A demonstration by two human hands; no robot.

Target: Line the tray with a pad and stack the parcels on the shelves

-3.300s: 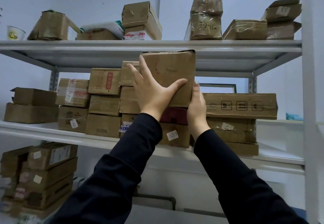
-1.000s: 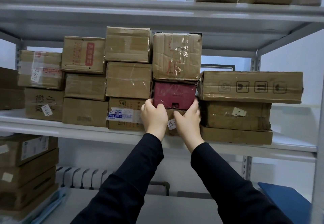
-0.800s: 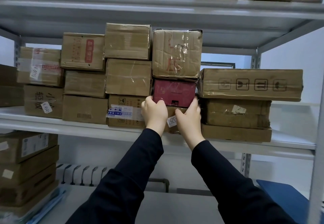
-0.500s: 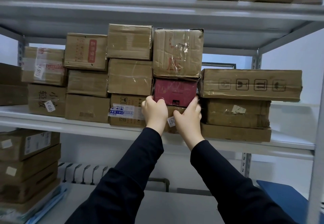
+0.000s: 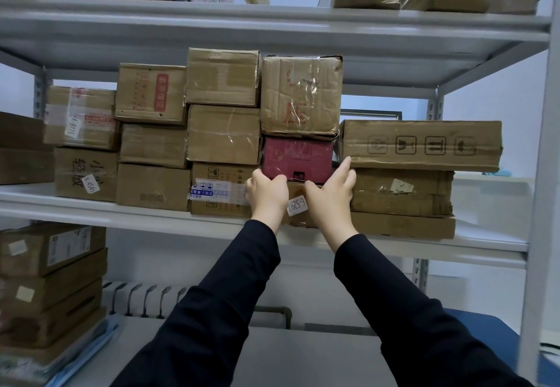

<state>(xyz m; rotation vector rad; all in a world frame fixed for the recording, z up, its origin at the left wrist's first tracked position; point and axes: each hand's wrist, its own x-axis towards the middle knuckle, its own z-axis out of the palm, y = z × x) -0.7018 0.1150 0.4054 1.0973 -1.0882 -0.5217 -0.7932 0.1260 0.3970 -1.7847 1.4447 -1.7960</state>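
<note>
Since the earliest view the taped carton [image 5: 301, 95] has been set atop the red parcel [image 5: 298, 161] at frame centre. Now the left hand [image 5: 268, 194] is curled on its lower-left corner; the right hand [image 5: 331, 192] is pressed straight-fingered against its right edge. Judged light, stiff cardboard; side edges best gripped.

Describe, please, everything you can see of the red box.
The red box is a small dark-red carton under glossy clear film, with faint pale print and a black mark low on its front. It lies level in a stack on the middle shelf, a taped brown box on top and a box labelled 6-5297 beneath. The left hand grips its lower left corner; the right hand touches its lower right corner, forefinger up the side.
</note>
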